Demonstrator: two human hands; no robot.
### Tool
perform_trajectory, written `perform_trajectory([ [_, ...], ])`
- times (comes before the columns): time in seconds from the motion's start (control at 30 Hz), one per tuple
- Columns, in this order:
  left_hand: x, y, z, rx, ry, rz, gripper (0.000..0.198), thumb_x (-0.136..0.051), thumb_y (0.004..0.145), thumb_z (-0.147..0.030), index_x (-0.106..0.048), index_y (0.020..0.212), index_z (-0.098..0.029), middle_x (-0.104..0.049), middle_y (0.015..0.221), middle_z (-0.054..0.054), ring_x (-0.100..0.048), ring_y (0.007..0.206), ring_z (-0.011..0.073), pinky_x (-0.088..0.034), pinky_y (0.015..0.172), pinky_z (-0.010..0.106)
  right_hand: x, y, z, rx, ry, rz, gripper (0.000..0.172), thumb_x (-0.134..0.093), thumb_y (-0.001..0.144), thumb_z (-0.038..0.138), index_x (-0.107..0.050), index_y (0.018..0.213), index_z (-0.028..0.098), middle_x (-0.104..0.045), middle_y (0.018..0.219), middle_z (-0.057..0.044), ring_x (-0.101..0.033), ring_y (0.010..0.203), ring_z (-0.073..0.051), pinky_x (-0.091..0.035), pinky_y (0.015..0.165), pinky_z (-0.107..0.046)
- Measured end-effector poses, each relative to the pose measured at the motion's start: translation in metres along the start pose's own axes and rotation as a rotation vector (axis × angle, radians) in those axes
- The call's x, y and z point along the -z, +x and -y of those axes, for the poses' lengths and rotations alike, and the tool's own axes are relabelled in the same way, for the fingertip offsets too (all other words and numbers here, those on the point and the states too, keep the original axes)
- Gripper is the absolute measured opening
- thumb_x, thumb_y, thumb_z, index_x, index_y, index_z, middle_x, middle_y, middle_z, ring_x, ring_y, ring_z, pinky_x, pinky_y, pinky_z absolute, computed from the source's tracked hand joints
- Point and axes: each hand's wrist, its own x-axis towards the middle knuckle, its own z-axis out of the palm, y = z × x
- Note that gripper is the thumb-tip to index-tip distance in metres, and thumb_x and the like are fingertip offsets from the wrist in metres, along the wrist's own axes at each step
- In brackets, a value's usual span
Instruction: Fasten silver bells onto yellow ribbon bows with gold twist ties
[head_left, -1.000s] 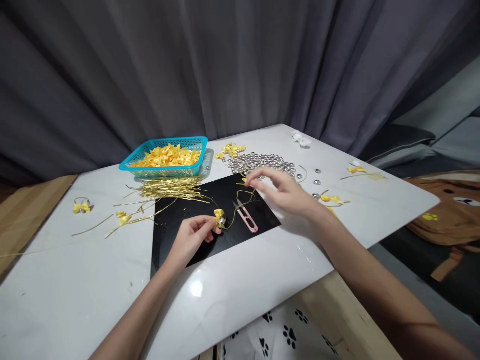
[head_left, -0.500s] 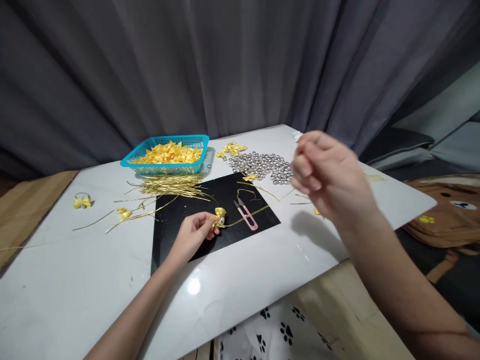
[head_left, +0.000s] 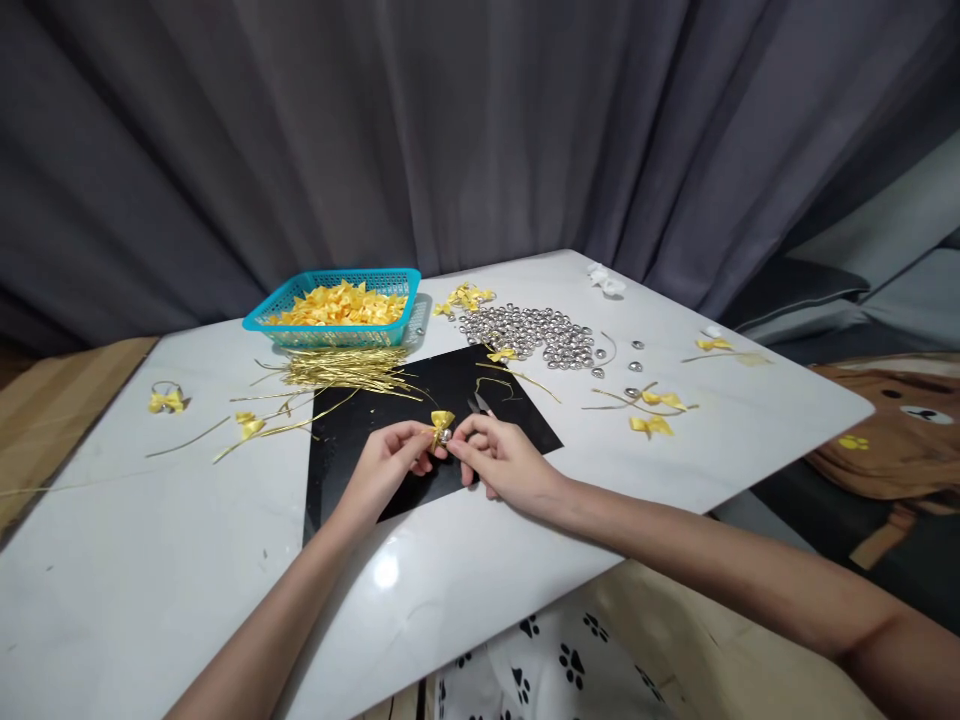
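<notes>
My left hand (head_left: 390, 465) is closed, pinching a small yellow ribbon bow (head_left: 442, 418) with a silver bell (head_left: 446, 436) at it, above the black mat (head_left: 337, 470). At the bell's right side, the fingertips of my right hand (head_left: 514, 468) are pressed together. What they grip, if anything, is too small to make out. Behind the right hand lie thread snips (head_left: 481, 404), their dark blades showing and the pink handle covered. A loose gold tie (head_left: 499, 381) curls on the mat beyond them.
A blue basket (head_left: 255, 322) of yellow bows stands at the back left, with a bundle of gold ties (head_left: 341, 369) before it. Silver bells (head_left: 532, 333) lie heaped behind the mat. Loose bows (head_left: 651, 426) and ties lie right; a bow piece (head_left: 166, 401) lies left.
My right hand has come down and left from its raised place over the table's right side to the bell. It now covers the snips' handle. My left hand still holds the bow.
</notes>
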Motion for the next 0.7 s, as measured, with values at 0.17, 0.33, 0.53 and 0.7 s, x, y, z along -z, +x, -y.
perform_trajectory([
  [0.17,0.001,0.000,0.001,-0.003,0.010,0.005,0.026,-0.065,0.066,-0.039,-0.066,0.066,-0.013,-0.068,0.065,0.006,-0.054,0.053,0.0118,-0.041,0.051,0.021,0.000,-0.002,-0.003,0.196,-0.117,-0.068,0.010,-0.042,0.089,0.023,-0.048,0.083,0.018,-0.045,0.058,0.006,-0.043,0.051,-0.007,-0.033,0.050,-0.019],
  [0.33,0.001,0.000,0.001,-0.010,-0.020,0.003,0.025,-0.069,0.064,-0.038,-0.067,0.068,-0.013,-0.067,0.064,0.004,-0.054,0.054,0.0111,-0.041,0.051,0.021,-0.002,-0.002,-0.008,0.219,-0.132,-0.036,0.006,-0.040,0.090,0.022,-0.044,0.086,0.019,-0.054,0.064,0.004,-0.051,0.060,-0.010,-0.038,0.060,-0.024],
  [0.53,-0.001,-0.001,-0.001,-0.009,-0.006,-0.008,0.023,-0.072,0.059,-0.035,-0.067,0.067,-0.014,-0.065,0.059,0.003,-0.052,0.051,0.0115,-0.040,0.050,0.023,-0.004,0.000,-0.009,0.142,-0.044,-0.052,0.010,-0.048,0.086,0.026,-0.045,0.080,0.019,-0.060,0.065,0.001,-0.059,0.061,-0.012,-0.043,0.062,-0.025],
  [0.7,-0.001,-0.003,-0.002,-0.017,0.012,0.033,0.024,-0.069,0.063,-0.038,-0.065,0.062,-0.014,-0.064,0.058,0.003,-0.051,0.051,0.0110,-0.039,0.050,0.022,-0.005,0.002,-0.011,0.134,-0.020,-0.067,0.010,-0.049,0.085,0.027,-0.045,0.079,0.019,-0.062,0.065,0.000,-0.061,0.061,-0.013,-0.046,0.063,-0.026],
])
